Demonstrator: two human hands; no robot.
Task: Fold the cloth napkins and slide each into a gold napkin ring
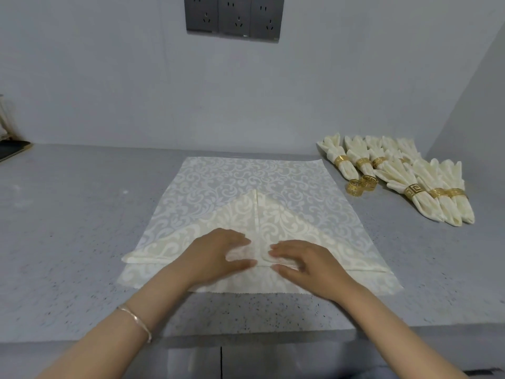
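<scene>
A cream napkin folded into a triangle (287, 222) lies on top of a flat, spread-out patterned napkin (254, 176) on the grey counter. My left hand (218, 255) and my right hand (303, 261) rest side by side on the triangle's lower middle, at its centre seam. The fingers look flat on the cloth and the left fingertips are blurred. Two loose gold napkin rings (362, 184) stand to the right of the flat napkin. Several finished napkins in gold rings (410, 181) lie in rows at the right.
The speckled grey counter (82, 228) runs to a front edge below my wrists, with cabinet fronts under it. A grey wall with a strip of dark sockets (233, 17) rises behind. A dark flat object (12, 150) sits at the far left edge.
</scene>
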